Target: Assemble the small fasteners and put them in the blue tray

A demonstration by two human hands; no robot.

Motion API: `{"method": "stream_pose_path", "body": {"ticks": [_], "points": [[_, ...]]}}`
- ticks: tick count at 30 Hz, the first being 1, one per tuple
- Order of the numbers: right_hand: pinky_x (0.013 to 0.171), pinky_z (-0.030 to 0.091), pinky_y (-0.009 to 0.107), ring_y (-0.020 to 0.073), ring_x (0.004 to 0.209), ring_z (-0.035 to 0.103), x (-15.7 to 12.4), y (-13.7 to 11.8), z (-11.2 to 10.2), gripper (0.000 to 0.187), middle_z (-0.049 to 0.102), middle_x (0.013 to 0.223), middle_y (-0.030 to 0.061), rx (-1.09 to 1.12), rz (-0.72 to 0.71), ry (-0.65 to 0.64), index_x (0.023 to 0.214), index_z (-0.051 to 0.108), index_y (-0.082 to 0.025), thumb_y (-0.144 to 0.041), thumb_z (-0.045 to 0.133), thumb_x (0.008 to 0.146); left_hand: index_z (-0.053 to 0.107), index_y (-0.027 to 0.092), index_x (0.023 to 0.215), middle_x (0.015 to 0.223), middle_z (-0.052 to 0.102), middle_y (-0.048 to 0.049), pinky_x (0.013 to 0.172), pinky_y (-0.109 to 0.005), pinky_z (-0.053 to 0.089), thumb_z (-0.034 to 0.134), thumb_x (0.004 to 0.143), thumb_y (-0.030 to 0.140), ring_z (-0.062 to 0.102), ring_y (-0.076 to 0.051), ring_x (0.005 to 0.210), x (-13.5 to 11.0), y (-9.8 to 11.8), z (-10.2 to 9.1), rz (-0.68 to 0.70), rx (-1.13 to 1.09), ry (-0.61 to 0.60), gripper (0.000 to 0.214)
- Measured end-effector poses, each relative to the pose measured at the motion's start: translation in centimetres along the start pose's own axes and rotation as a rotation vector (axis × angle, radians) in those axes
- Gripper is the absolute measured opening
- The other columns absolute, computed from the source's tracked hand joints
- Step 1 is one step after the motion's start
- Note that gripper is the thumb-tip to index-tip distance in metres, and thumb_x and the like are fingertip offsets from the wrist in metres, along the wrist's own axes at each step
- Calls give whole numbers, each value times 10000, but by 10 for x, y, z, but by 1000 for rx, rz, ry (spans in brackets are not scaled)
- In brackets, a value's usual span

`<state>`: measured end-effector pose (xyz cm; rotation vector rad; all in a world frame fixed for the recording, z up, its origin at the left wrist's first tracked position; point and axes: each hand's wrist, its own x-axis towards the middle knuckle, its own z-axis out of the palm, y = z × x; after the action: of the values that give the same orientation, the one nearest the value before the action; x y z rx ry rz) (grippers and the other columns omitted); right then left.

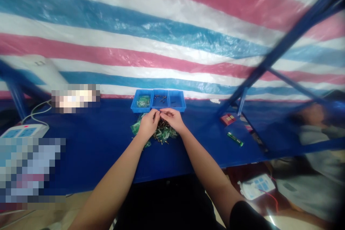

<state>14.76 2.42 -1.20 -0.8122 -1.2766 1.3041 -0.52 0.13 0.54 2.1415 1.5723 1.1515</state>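
My left hand (149, 123) and my right hand (173, 118) meet over a pile of small parts (163, 131) on the blue table. Fingers of both hands are pinched close together, and whatever lies between them is too small to make out. The pile mixes green and clear pieces with dark, brass-coloured metal ones. Just beyond my hands stand three joined blue bins: the left bin (132, 106) holds green-and-clear pieces, the middle bin (160, 106) several dark small parts, and the right bin (181, 109) a few dark slender ones.
On the blue table (94, 154) lie a red box (228, 119) and a green tube (235, 139) to the right. A white power strip (27, 131) with a cable sits at left. Blue frame bars (258, 66) slant at right, where another person (309, 140) sits.
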Motion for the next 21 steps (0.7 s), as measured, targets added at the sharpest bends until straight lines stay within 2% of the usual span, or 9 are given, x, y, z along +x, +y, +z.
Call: {"method": "stream_pose_path", "body": {"ticks": [6,12,17,21], "points": [[847,561,354,196,837,704,0,1,-1,354,755,928,53,-31,8,12,978,750,-185,-402,782,701,592,204,821,670,628,-6,616,-250,399,386,983,393,592,-150,618,0,3,-3,-24,-8,-12,323],[822,570,352,204,837,704,1,-2,-1,350,759,944,62,-90,-15,88,966,762,-188,-439,759,722,603,222,1091,838,709,-17,680,-257,463,477,948,404,651,-161,716,-2,8,-5,-40,-118,13,263],[757,577,344,194,753,698,1,0,-1,348,757,854,54,-87,6,78,968,764,-186,-437,758,728,615,221,1025,854,704,-20,674,-255,456,478,946,374,642,-156,712,-1,7,-3,-19,-106,24,219],[792,580,357,201,799,701,1,0,1,382,754,887,50,-45,13,63,986,753,-193,-444,778,699,601,218,1006,768,670,-15,634,-258,429,431,965,379,613,-156,649,-1,4,-1,-20,-60,-3,238]]}}
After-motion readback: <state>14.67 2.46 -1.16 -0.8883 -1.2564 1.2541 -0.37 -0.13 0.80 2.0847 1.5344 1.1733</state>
